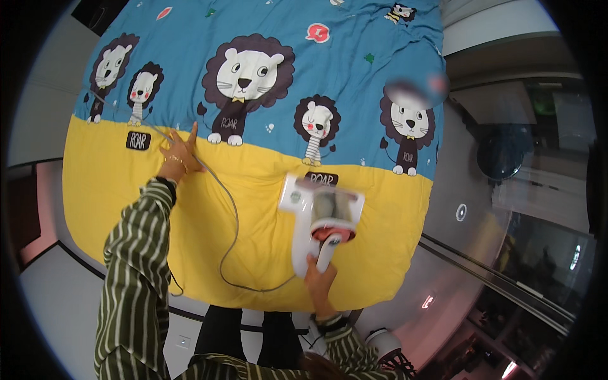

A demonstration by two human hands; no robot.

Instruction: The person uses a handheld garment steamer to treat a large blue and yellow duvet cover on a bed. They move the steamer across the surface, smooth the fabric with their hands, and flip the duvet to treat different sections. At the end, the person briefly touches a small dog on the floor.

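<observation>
My right hand [322, 282] is wrapped around the handle of a white handheld bed vacuum cleaner [302, 232]. Its wide head rests on or just above the yellow part of a quilt [199, 237], partly covering a dark printed patch. A clear dust cup [332, 206] with a red-orange band sits on top, slightly blurred. On the quilt's blue and yellow seam lies my left hand [179, 153], fingers spread. A grey power cord [233, 204] loops from the vacuum's handle end across the quilt to my left hand and on to the upper left; whether the fingers pinch it is unclear.
Printed lions [244, 80] line the blue part of the quilt, which is creased at the upper right. The bed's near edge meets my legs [221, 327]. A wall socket [183, 341] shows below left. To the right are glossy panels [536, 266] and a white rounded appliance [384, 341].
</observation>
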